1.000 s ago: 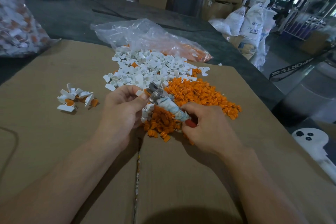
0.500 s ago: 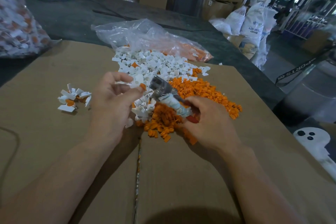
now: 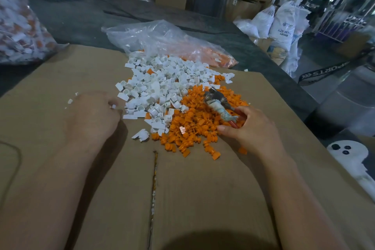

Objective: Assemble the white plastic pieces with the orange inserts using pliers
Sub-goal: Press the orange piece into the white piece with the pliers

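A clear bag (image 3: 162,38) holds orange parts; another bag (image 3: 18,32) holds white and orange ones. Sacks (image 3: 284,24) read "ABS". White pieces (image 3: 162,83) and orange inserts (image 3: 194,128) lie heaped on cardboard (image 3: 203,199). The left hand (image 3: 93,115) pinches one white piece; the right hand (image 3: 251,128) grips the pliers (image 3: 220,105) over the inserts.

L hand (image 3: 93,115) & R hand (image 3: 253,128) both bare. Forearms (image 3: 50,178) bare too, up to frame edge. R thumbnail (image 3: 220,127) short, plain.

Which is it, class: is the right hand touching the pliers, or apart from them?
Touching. The head view shows the right hand gripping the pliers by their handles.
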Demonstrator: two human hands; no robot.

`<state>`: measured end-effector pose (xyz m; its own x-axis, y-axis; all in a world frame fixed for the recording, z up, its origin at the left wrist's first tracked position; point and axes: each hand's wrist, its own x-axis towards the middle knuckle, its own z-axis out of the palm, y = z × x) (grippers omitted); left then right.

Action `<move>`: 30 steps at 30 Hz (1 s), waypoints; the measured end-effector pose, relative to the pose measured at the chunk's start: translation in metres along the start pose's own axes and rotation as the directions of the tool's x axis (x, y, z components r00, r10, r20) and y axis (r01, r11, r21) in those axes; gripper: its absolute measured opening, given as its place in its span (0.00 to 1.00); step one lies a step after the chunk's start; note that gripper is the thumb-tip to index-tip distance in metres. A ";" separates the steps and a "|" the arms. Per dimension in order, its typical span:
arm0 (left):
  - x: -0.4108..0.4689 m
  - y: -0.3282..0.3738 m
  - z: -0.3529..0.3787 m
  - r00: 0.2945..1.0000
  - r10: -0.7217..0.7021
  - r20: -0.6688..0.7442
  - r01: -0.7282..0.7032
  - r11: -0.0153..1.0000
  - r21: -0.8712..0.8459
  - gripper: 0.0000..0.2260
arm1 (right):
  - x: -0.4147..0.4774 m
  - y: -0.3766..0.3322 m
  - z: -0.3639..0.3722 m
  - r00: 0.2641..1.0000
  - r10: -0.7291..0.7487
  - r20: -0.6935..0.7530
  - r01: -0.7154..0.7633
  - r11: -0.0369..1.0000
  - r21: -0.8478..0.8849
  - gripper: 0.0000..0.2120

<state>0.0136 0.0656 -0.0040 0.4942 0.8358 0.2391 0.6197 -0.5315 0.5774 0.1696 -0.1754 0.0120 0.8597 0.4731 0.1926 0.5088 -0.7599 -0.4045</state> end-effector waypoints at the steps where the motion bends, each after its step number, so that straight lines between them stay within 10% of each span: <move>1: 0.003 -0.003 -0.001 1.000 -0.025 -0.010 0.025 1.000 0.011 0.09 | 0.000 0.000 0.000 1.000 0.008 -0.001 -0.008 1.000 -0.009 0.35; 12: -0.006 0.009 0.007 0.962 0.270 -0.050 -0.259 0.953 0.159 0.12 | 0.002 0.003 -0.001 0.995 0.061 0.083 -0.056 0.996 -0.066 0.39; 22: -0.006 0.011 0.007 0.971 0.239 0.001 -0.237 0.961 0.143 0.08 | 0.003 0.004 0.003 0.982 0.076 0.175 -0.054 0.990 -0.127 0.43; 30: -0.023 0.027 -0.005 0.990 0.144 0.015 -0.120 0.874 -0.471 0.09 | 0.001 0.002 0.004 0.984 0.080 0.159 -0.080 0.997 -0.005 0.40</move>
<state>0.0161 0.0324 0.0102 0.5870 0.7486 0.3082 0.1946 -0.5000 0.8438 0.1710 -0.1753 0.0080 0.8796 0.4754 0.0151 0.4383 -0.7978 -0.4141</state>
